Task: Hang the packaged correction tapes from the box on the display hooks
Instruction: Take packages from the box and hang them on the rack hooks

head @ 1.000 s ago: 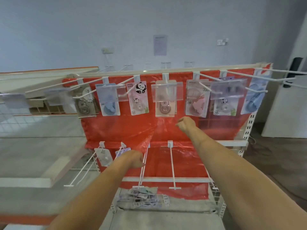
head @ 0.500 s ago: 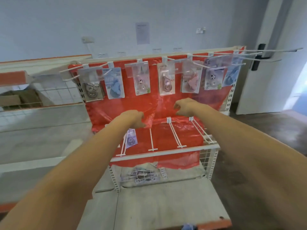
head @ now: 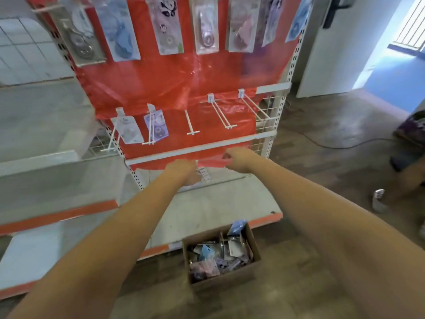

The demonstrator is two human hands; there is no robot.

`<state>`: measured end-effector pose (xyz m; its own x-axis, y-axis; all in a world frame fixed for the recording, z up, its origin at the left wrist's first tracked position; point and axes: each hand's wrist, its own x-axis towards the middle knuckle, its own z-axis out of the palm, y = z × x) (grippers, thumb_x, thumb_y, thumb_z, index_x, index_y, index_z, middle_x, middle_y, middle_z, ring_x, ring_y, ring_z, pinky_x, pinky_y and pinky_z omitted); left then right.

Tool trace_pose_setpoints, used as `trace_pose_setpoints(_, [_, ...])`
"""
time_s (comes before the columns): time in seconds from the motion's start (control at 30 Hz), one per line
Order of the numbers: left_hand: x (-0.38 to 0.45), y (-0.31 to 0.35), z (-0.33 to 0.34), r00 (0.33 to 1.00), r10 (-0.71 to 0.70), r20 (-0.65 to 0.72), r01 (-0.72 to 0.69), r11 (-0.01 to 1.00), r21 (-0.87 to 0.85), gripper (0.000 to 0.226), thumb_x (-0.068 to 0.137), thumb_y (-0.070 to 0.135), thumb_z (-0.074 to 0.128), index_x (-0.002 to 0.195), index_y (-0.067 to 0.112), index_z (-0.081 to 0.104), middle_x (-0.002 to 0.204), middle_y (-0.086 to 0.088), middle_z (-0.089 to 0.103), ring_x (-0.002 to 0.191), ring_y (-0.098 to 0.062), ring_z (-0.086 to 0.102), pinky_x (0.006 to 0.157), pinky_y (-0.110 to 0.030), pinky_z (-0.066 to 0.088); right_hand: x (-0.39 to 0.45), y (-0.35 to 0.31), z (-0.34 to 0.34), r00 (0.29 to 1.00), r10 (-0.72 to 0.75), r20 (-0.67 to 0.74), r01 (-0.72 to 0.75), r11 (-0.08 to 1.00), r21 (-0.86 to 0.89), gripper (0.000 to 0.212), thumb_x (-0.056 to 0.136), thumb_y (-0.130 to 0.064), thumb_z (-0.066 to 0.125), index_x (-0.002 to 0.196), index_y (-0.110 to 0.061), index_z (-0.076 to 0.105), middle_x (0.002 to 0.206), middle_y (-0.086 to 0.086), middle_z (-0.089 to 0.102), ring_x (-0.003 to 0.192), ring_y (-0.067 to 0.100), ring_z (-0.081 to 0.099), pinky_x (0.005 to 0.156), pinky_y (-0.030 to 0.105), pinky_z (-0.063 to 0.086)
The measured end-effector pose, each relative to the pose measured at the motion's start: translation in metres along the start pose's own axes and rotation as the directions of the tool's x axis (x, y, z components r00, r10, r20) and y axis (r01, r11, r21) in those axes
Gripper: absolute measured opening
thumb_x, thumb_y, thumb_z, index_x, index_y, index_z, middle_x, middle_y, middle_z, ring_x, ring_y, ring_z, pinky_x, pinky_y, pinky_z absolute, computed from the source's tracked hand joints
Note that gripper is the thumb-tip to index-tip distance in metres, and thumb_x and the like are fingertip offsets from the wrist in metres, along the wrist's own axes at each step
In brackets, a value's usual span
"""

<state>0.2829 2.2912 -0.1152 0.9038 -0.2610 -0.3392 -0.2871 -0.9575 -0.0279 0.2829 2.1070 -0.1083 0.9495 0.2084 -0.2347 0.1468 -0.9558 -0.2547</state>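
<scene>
Both arms reach to lower edge of red sheet (head: pixel 161 88), frame centre. Left hand (head: pixel 184 172) over small packets on shelf (head: pixel 218 203); grip unclear. Right hand (head: pixel 236 158) pinches sheet edge. Box (head: pixel 222 256) of packaged correction tapes (head: pixel 207 263) on floor, lower centre. Three lower hooks (head: pixel 220 113) bare.

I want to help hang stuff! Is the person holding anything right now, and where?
The right hand seems to pinch the red sheet at its bottom edge. The left hand reaches toward packets on the shelf; whether it grips one cannot be told.
</scene>
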Motion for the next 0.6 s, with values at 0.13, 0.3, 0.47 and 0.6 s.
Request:
trace_pose_setpoints(0.13, [0.012,0.009,0.063,0.990,0.018,0.138,-0.010,0.998,-0.060,0.050,0.097,0.041,0.044,0.136,0.010,0.047,0.127,-0.009,0.054,0.121,-0.029,0.052,0.098,-0.038,0.044,-0.001,0.030,0.061,0.990,0.012,0.144,-0.015,1.000,0.023,0.040,0.096,-0.023,0.051,0.135,-0.012,0.048,0.139,0.011,0.048,0.126,0.028,0.046,0.102,0.033,0.036])
trace_pose_setpoints(0.3, [0.032,0.021,0.148,0.970,-0.039,0.240,0.065,0.993,-0.103,0.050,0.096,0.044,0.043,0.137,0.016,0.043,0.139,-0.009,0.047,0.125,-0.029,0.046,0.101,-0.041,0.041,0.003,0.083,0.150,0.963,0.069,0.262,-0.092,0.993,0.073,0.038,0.094,-0.020,0.052,0.131,-0.013,0.049,0.138,0.008,0.050,0.126,0.026,0.045,0.100,0.031,0.035])
trace_pose_setpoints(0.47, [0.049,0.029,0.244,0.948,-0.077,0.309,0.116,0.987,-0.108,0.042,0.095,0.041,0.046,0.128,0.016,0.050,0.129,-0.009,0.055,0.117,-0.027,0.052,0.097,-0.039,0.044,0.013,0.129,0.252,0.917,0.091,0.388,-0.133,0.988,0.082,0.031,0.090,-0.020,0.051,0.119,-0.015,0.061,0.124,0.010,0.061,0.112,0.027,0.057,0.092,0.032,0.045])
trace_pose_setpoints(0.6, [0.076,0.025,0.333,0.945,-0.093,0.314,0.117,0.991,-0.058,0.038,0.095,0.040,0.045,0.123,0.017,0.054,0.126,-0.007,0.057,0.114,-0.025,0.055,0.093,-0.037,0.046,0.035,0.155,0.343,0.896,0.072,0.438,-0.122,0.989,0.087,0.029,0.093,-0.015,0.049,0.120,-0.010,0.058,0.121,0.012,0.061,0.112,0.029,0.057,0.090,0.034,0.046])
